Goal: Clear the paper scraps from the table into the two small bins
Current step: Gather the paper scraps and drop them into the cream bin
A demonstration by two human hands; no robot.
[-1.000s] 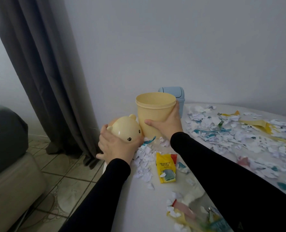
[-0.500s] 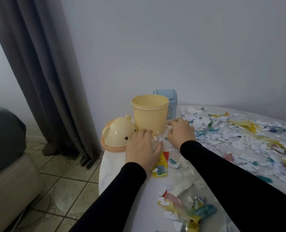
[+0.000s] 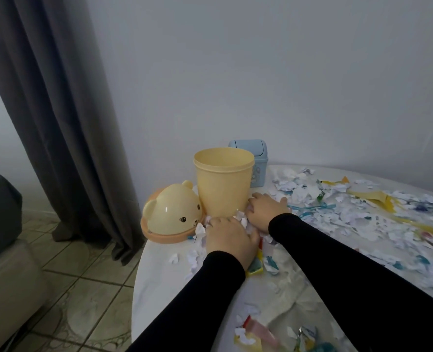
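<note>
Head view: we see both hands low on the white tabletop (image 3: 159, 295), directly in front of the open yellow bin (image 3: 223, 182). Our left hand (image 3: 229, 238) has its fingers curled around a clump of white paper scraps (image 3: 240, 216); our right hand (image 3: 266, 212) lies just beside it with fingers curled into the same clump. The bear-face lid (image 3: 171, 214) sits at the tabletop's left edge, touching the yellow bin. The blue swing-lid bin (image 3: 256, 158) stands behind, against the wall. Loose scraps (image 3: 362, 212) cover the tabletop to the right; a bare strip runs along the near-left edge.
</note>
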